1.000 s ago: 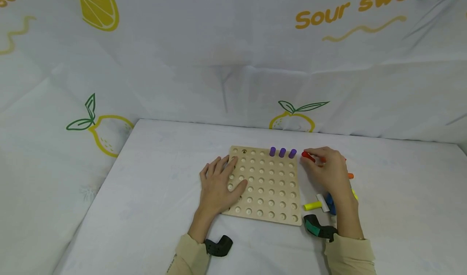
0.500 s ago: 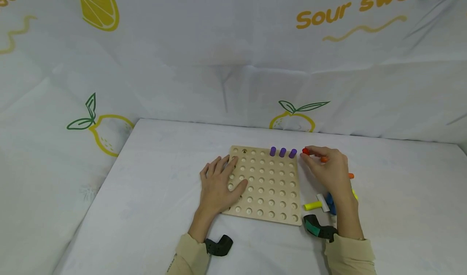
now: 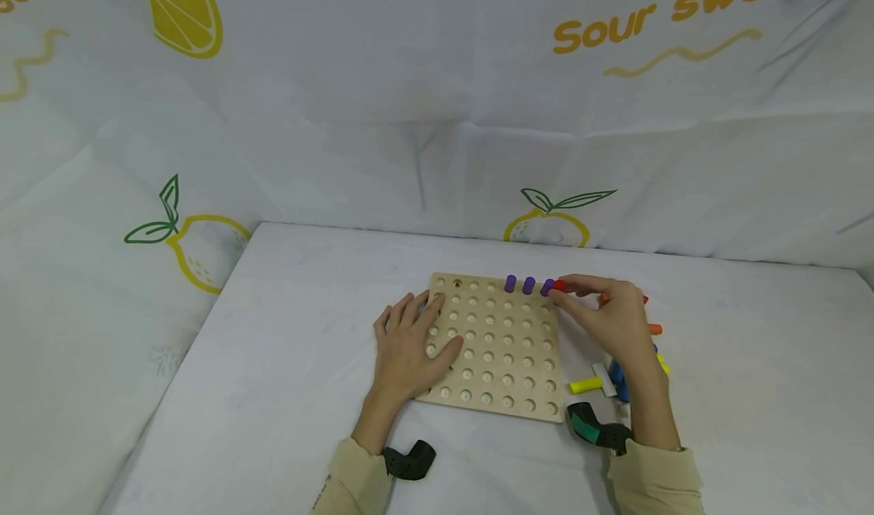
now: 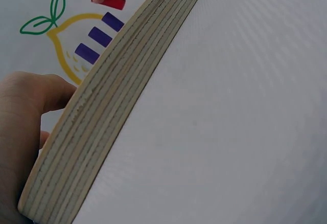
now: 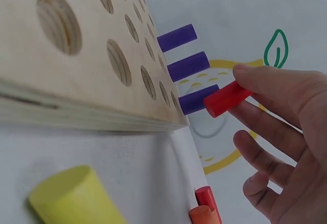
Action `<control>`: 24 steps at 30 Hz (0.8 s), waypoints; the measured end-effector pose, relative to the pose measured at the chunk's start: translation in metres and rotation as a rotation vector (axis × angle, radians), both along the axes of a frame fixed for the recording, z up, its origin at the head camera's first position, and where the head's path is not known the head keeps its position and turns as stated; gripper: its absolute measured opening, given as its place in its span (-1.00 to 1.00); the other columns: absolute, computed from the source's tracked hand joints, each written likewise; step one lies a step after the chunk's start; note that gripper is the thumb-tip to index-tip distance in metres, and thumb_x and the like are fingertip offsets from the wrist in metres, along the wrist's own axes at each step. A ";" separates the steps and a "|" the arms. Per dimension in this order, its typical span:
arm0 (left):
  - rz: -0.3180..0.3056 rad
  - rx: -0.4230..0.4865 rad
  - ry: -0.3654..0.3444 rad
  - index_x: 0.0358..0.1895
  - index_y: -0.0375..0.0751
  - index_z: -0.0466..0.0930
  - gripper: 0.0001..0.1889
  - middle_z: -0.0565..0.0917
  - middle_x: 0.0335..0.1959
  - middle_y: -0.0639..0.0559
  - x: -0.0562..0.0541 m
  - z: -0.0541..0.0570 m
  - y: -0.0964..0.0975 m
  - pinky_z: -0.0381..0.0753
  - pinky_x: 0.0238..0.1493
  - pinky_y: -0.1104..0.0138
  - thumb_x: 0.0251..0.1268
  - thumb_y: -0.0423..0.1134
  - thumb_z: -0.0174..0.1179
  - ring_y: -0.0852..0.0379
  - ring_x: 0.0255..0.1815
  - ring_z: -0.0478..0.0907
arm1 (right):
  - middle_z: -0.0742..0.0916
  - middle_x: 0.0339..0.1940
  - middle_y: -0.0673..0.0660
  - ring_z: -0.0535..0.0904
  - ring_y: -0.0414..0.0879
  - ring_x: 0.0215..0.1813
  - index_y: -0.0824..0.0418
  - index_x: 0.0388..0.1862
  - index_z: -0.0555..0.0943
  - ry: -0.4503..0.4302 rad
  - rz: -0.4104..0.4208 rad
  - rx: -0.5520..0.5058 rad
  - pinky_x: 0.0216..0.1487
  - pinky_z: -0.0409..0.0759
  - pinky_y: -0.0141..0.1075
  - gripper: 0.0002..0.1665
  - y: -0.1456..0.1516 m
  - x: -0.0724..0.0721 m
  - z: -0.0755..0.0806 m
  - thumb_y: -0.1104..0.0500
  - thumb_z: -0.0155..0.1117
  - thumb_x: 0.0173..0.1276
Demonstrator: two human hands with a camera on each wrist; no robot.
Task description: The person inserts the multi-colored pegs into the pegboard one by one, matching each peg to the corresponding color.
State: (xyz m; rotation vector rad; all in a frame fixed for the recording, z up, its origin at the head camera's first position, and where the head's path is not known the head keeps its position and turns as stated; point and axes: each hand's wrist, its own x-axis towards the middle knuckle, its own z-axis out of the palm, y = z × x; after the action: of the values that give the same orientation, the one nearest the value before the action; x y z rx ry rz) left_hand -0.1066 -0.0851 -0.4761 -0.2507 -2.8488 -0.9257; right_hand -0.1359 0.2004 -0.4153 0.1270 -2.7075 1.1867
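Note:
My right hand (image 3: pixel 610 319) pinches a red peg (image 3: pixel 559 285) between thumb and fingers at the far right corner of a wooden pegboard (image 3: pixel 499 347). In the right wrist view the red peg (image 5: pixel 227 100) overlaps the end of the nearest purple peg (image 5: pixel 196 100); whether they touch I cannot tell. Along the board's far row stand three purple pegs (image 3: pixel 529 285), upright in holes at its right end. My left hand (image 3: pixel 407 352) rests flat on the board's left side, fingers spread. From the left wrist, the red peg (image 4: pixel 113 2) appears just beyond the purple ones.
Right of the board lies a yellow peg (image 3: pixel 584 385) against a white peg (image 3: pixel 604 379). Blue pegs (image 3: pixel 619 382) and an orange peg (image 3: pixel 655 329) lie partly behind my right arm. A white cloth printed with lemons (image 3: pixel 546 227) hangs behind the table.
My right hand has brought the red peg left, from beside the board to the last purple peg, and turned it more upright. The left hand stays in place on the board.

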 end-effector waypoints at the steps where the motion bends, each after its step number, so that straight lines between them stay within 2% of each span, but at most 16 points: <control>1: 0.000 0.000 0.000 0.50 0.02 0.42 -0.25 0.42 0.52 -0.11 0.000 0.000 0.000 0.00 0.54 -0.24 0.24 0.22 0.16 -0.18 0.59 0.21 | 0.84 -0.13 0.29 0.64 0.13 0.00 0.28 -0.01 0.78 -0.004 0.006 -0.002 -0.03 0.46 -0.12 -0.67 -0.001 0.000 0.000 0.11 0.46 0.34; 9: 0.002 -0.002 -0.006 0.50 0.03 0.42 -0.24 0.43 0.53 -0.10 0.000 0.001 0.000 0.00 0.55 -0.24 0.24 0.22 0.17 -0.18 0.60 0.21 | 0.85 -0.11 0.17 0.59 -0.18 -0.09 0.19 -0.01 0.80 -0.044 0.013 -0.018 -0.10 0.46 -0.29 -0.68 -0.011 0.000 0.001 0.06 0.45 0.34; 16: 0.002 0.007 -0.008 0.50 0.03 0.42 -0.24 0.42 0.53 -0.11 0.000 0.001 0.000 -0.02 0.55 -0.24 0.23 0.21 0.18 -0.18 0.60 0.20 | 0.84 -0.20 0.13 0.58 -0.12 -0.09 0.15 0.01 0.80 -0.082 0.039 -0.043 -0.18 0.45 -0.40 -0.66 -0.022 0.000 0.000 0.02 0.47 0.34; 19: 0.005 0.018 -0.006 0.50 0.02 0.42 -0.24 0.43 0.52 -0.11 0.001 0.001 0.000 -0.03 0.55 -0.24 0.22 0.21 0.18 -0.17 0.59 0.20 | 0.83 -0.24 0.15 0.56 -0.12 -0.15 0.17 0.00 0.80 -0.090 0.063 -0.071 -0.31 0.41 -0.41 -0.67 -0.026 0.000 -0.001 0.05 0.48 0.33; 24: 0.009 0.025 0.000 0.49 0.03 0.43 -0.25 0.44 0.51 -0.11 0.001 0.001 0.001 -0.03 0.55 -0.25 0.22 0.21 0.19 -0.16 0.59 0.21 | 0.81 -0.29 0.14 0.49 -0.15 -0.25 0.16 -0.02 0.80 -0.104 0.104 -0.098 -0.37 0.36 -0.43 -0.70 -0.031 0.000 -0.003 0.06 0.48 0.33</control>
State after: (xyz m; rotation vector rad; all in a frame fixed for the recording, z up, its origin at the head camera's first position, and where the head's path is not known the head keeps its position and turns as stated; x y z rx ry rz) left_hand -0.1057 -0.0846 -0.4750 -0.2352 -2.8340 -0.9594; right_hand -0.1357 0.1691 -0.4181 0.1997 -2.7545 1.3897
